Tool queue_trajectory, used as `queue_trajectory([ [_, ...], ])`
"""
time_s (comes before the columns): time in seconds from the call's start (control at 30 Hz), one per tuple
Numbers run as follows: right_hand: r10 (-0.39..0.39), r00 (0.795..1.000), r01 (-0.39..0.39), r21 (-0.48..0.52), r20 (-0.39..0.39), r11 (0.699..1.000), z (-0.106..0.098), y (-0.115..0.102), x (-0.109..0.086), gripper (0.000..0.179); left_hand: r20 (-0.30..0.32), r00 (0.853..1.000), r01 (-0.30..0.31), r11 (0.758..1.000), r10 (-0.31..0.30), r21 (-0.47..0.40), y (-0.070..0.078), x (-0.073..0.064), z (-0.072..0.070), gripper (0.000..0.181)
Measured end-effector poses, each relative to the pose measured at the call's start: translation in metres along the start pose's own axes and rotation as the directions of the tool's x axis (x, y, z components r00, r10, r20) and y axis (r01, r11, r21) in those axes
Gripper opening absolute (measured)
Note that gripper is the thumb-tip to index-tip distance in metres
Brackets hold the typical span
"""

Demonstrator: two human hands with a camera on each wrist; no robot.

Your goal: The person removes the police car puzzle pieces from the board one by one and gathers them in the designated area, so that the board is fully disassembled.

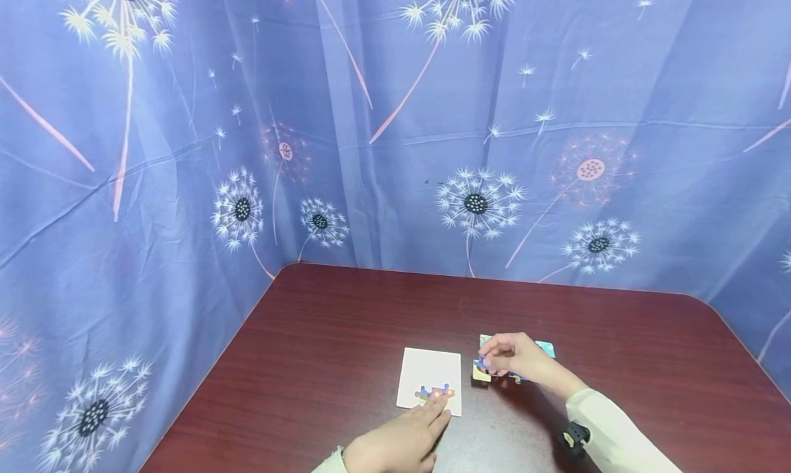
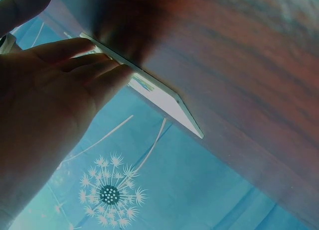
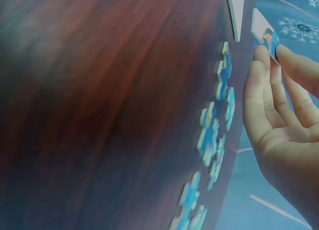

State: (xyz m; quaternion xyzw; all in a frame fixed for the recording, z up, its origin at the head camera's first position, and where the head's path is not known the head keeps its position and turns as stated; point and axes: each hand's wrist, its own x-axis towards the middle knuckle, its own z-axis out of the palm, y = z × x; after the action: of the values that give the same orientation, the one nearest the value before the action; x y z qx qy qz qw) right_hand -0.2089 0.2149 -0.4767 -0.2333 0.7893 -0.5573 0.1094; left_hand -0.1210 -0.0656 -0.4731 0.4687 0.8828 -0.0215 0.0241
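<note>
A square white board [image 1: 426, 366] lies on the table, with a short row of joined jigsaw pieces [image 1: 426, 393] along its near edge. My left hand [image 1: 402, 440] reaches in from the near side, its extended fingertips resting on those pieces. In the left wrist view the fingers [image 2: 102, 83] lie across the edge of the board [image 2: 172, 106]. To the right of the board, my right hand [image 1: 522, 360] pinches a jigsaw piece [image 1: 481, 374] between thumb and fingertips. Blue and orange show on this piece [image 3: 272, 42] in the right wrist view; the fingers cover part of it.
Several loose blue jigsaw pieces [image 3: 208, 135] lie on the table beneath and behind the right hand, partly hidden in the head view. The dark reddish wooden table [image 1: 346, 308] meets a blue dandelion-print curtain [image 1: 395, 205] at its back and left. A black device [image 1: 576, 437] sits at the right wrist.
</note>
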Motion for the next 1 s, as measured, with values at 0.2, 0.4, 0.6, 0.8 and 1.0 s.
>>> queue_trajectory([
  [0.2, 0.026, 0.999, -0.026, 0.011, 0.018, 1.000, -0.003, 0.006, -0.009, 0.019, 0.023, 1.000, 0.008, 0.999, -0.007, -0.039, -0.001, 0.001, 0.000, 0.061],
  [0.4, 0.070, 0.997, -0.071, 0.037, 0.041, 0.997, -0.001, 0.010, -0.017, 0.020, -0.009, 1.000, 0.001, 1.000, -0.001, 0.000, -0.001, 0.000, 0.002, 0.060],
  [0.6, 0.118, 0.992, -0.121, 0.059, 0.049, 0.991, 0.002, 0.014, -0.022, 0.019, 0.001, 1.000, -0.006, 1.000, 0.006, -0.013, -0.002, -0.001, 0.003, 0.059],
  [0.8, 0.125, 0.990, -0.128, 0.043, 0.064, 0.991, 0.003, 0.016, -0.024, 0.019, 0.005, 1.000, -0.016, 1.000, 0.016, -0.023, -0.002, -0.001, 0.003, 0.059],
  [1.0, 0.114, 0.992, -0.116, 0.028, 0.056, 0.993, 0.004, 0.018, -0.023, 0.016, 0.000, 1.000, -0.015, 1.000, 0.015, -0.018, -0.002, -0.001, 0.002, 0.059],
])
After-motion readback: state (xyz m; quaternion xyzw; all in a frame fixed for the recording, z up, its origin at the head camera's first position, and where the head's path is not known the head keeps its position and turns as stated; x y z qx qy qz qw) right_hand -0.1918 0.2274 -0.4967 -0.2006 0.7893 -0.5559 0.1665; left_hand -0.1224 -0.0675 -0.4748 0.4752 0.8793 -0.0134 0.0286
